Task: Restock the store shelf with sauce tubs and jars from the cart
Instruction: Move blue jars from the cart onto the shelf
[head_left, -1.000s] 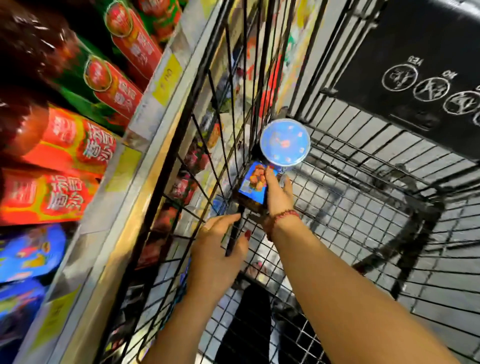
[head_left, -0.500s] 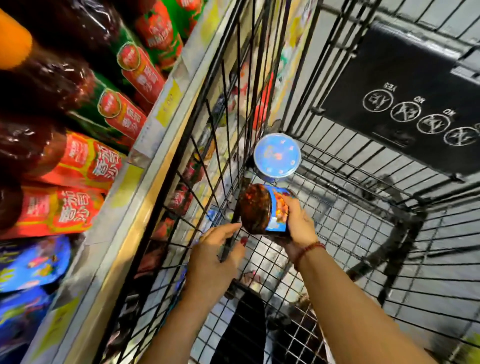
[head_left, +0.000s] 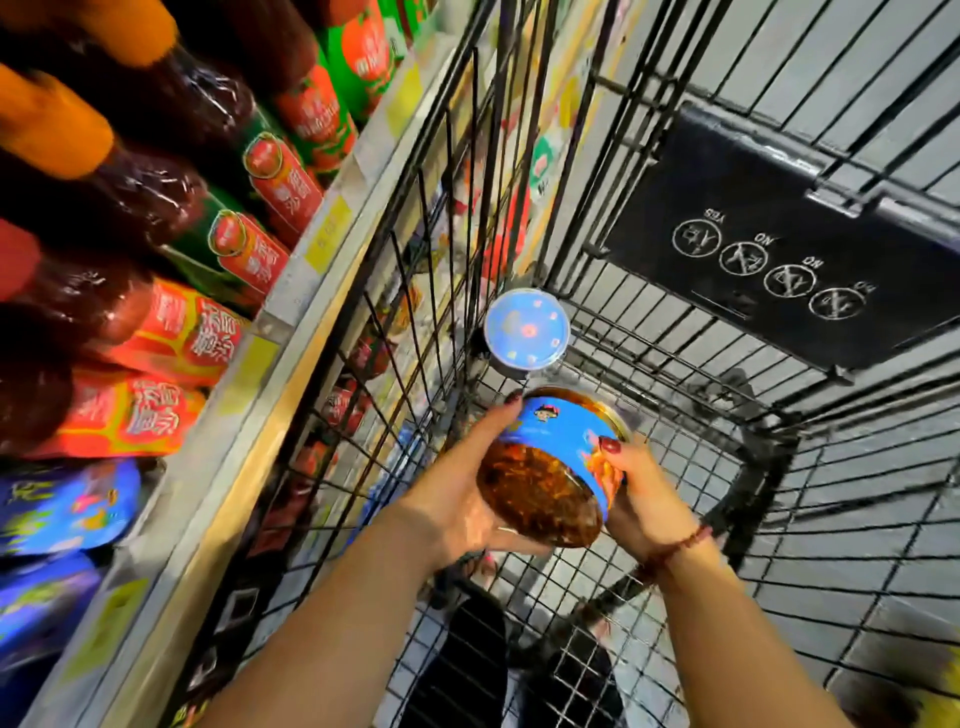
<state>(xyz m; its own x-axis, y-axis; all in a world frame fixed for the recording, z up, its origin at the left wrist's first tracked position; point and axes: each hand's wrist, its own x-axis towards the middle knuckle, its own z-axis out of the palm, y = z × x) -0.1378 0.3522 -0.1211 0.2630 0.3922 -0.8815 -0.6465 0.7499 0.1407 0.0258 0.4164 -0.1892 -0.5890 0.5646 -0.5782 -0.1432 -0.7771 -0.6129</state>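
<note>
Both hands grasp one tilted sauce tub (head_left: 550, 467) over the cart (head_left: 774, 447): the left hand (head_left: 462, 499) cups its side and the right hand (head_left: 641, 499) clamps the blue label, with most fingers (head_left: 613, 454) hidden behind it. Just beyond the fingers a second tub (head_left: 527, 330) sits in the cart's corner, only its lid visible. Left of them, the bottles (head_left: 171, 187) on the shelf (head_left: 291, 332) are blurred and cut off.

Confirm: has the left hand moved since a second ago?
Yes. The left hand left the cart wall and went right onto the sauce tub, which the right hand also grips.
</note>
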